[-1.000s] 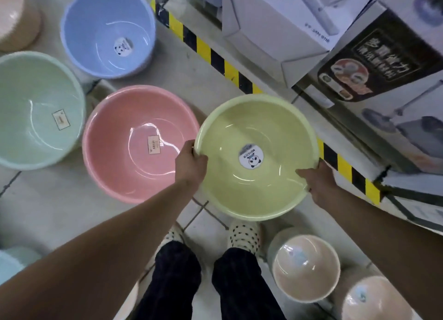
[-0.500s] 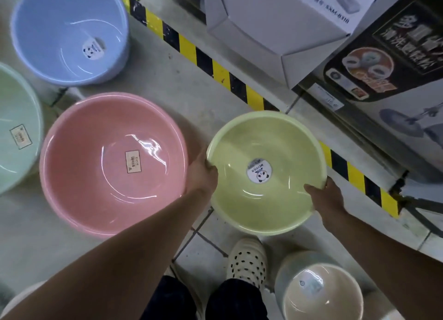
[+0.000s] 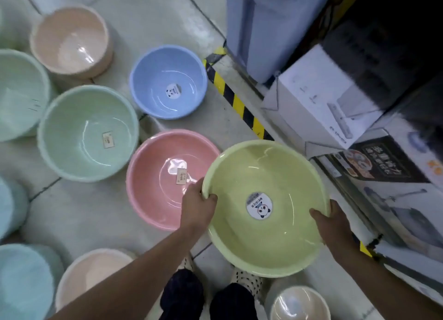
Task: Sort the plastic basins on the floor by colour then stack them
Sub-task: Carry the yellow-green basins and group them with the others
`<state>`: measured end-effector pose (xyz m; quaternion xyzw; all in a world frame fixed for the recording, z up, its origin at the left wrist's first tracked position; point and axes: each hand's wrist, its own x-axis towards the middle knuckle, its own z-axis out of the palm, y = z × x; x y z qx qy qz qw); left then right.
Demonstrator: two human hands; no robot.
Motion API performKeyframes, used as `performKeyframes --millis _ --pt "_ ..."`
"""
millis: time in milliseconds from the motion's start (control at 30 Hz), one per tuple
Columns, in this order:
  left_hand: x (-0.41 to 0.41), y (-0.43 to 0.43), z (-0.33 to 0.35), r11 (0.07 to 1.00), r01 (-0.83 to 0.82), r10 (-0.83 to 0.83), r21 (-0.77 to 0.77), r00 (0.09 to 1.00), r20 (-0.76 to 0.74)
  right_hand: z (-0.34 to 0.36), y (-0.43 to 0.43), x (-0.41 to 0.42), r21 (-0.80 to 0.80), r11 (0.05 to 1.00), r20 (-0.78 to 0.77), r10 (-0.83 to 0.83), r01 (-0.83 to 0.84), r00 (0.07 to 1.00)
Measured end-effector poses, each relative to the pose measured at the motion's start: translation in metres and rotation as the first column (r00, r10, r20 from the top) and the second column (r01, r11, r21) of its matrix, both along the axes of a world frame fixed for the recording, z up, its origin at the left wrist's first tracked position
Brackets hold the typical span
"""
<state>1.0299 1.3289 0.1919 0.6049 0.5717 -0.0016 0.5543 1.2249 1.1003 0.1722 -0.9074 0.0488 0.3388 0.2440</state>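
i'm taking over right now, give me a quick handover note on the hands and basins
Left hand and right hand each grip opposite sides of the yellow basin, held above the floor.
Pink basin, blue basin, green basin and beige basin sit open side up on the floor.
Done: no finished colour stack plainly visible.
Left: no second yellow one in view; find its spot, then group and stack the rest.

Cool, even light falls from overhead, moderately bright. The yellow-green round plastic basin (image 3: 275, 176) is the sharpest thing, and its round label is readable. Just left of it, white glare streaks the glossy pink round plastic basin (image 3: 155, 176). Far left of it, the pale teal plastic basin (image 3: 24, 283) smears into blur. Up and right of it, the white cardboard box (image 3: 311, 104) is blurred and the dark shelf (image 3: 395, 32) sits in deep shade.
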Motion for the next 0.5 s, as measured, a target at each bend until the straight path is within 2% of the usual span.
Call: performKeyframes --millis 167,300,500 --pt "-0.049 0.056 0.089 0.988 -0.155 0.155 0.008 0.988 -0.008 0.085 0.092 -0.018 0.056 0.981 -0.036 0.186 -0.184 0.982" --pt "-0.084 0.109 0.147 0.972 -0.232 0.235 0.041 0.969 -0.082 0.149 0.166 -0.035 0.086 0.952 -0.022 0.296 -0.293 0.955" --pt "-0.116 0.183 0.193 0.978 -0.187 0.201 0.093 0.963 -0.180 0.216 0.267 -0.042 0.116 0.900 -0.023 0.426 -0.421 0.905"
